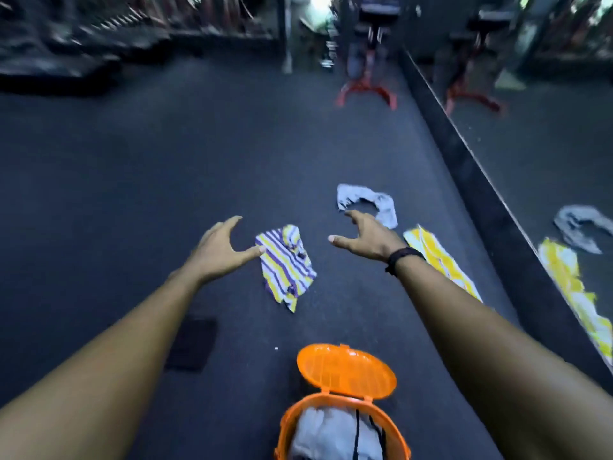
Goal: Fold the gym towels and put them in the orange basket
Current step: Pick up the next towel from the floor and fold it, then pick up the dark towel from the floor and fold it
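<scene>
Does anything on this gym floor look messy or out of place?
Yes. Three towels lie unfolded on the floor: a crumpled purple-and-yellow striped towel between the hands, a twisted grey towel beyond it, and a yellow-and-white towel by the mirror. The orange basket stands open, with cloth already inside.

A: How much of the orange basket [345,416] can you see?

B: Only its top. The bottom edge of the picture cuts it off, and the pale cloth [318,433] inside is cut with it, so I cannot tell how it is folded.

A: And the yellow towel [441,260]?

B: The right forearm [491,343] covers its near end.

A: The striped towel [287,263]?

B: The left hand [217,249] overlaps one corner; whether the thumb touches it, I cannot tell.

A: The far end of the room?

B: Blurred. The racks [99,31] on the left are only dark smears, and the red-footed stand [366,74] has no sharp outline.
</scene>
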